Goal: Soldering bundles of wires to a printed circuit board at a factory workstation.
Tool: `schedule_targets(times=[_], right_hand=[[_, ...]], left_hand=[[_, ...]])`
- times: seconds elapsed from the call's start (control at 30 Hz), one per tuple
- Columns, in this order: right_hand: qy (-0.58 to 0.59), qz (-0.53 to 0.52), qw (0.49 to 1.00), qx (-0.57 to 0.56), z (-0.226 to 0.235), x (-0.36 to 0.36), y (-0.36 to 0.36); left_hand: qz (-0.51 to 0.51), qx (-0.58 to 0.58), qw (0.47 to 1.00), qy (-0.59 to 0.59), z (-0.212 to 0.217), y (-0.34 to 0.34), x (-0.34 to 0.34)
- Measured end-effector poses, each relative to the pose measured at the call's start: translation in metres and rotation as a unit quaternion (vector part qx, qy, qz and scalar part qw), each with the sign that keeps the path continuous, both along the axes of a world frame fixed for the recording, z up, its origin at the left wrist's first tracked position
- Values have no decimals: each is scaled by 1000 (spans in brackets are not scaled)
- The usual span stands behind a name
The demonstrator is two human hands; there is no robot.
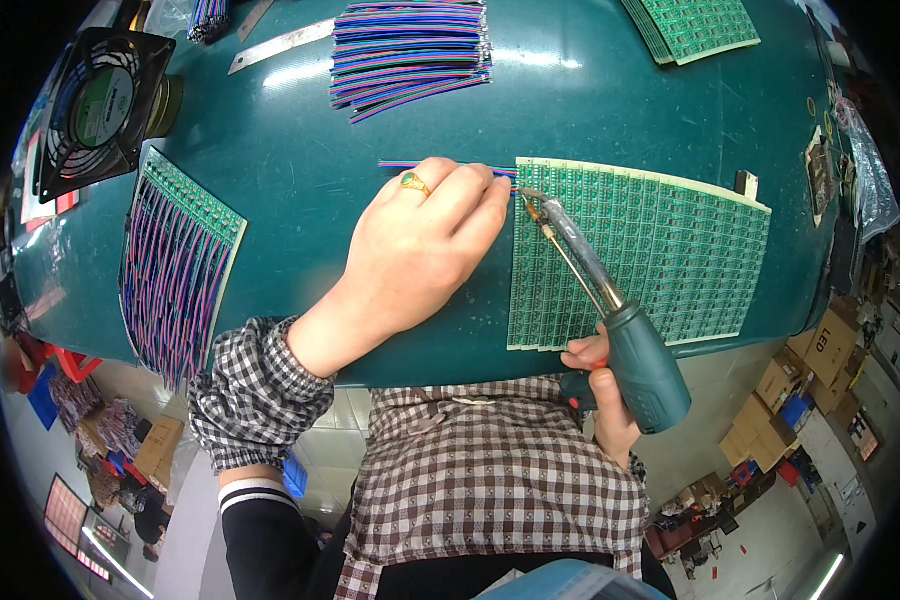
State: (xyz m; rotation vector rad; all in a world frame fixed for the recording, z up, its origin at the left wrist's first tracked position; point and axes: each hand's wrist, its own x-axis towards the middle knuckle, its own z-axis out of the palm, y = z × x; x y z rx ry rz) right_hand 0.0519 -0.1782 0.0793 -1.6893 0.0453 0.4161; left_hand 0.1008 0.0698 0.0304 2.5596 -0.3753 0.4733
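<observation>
- Green circuit strips, laid side by side in a sheet, lie just right of the left hand's fingertips, on a dark teal table.
- The left hand is curled flat on the table, its fingers pinching a thin striped wire against the sheet's upper left corner; a gold ring with a green stone sits on one finger.
- The right hand is closed around the teal grip of a soldering gun, whose tip meets the wire end just beyond the left fingertips.
- Work seems to be at the first strip of this sheet: no other strip here carries a wire, so nearly all of it looks left to do.
- Well left of the fingers lies a finished sheet with purple and blue wires hanging from every strip.
- Above the fingers a bundle of cut striped wires waits, beside a steel ruler; another stack of green strips is at upper right.
- A black fan with a round green-and-white label stands far left.
- Brown cardboard boxes sit on the floor to the right; their markings are too small to judge.
</observation>
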Motion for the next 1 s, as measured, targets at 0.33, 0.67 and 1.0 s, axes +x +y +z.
schedule_targets(times=[0.33,0.67,1.0], right_hand=[[-19,4,1000,-18,-2,-1,-5],[-15,-20,999,-25,5,-1,-3],[-34,-57,998,-10,0,-3,-3]], left_hand=[[-3,4,1000,5,0,0,0],[6,14,1000,8,-1,0,-3],[34,49,998,-30,-3,-5,-6]])
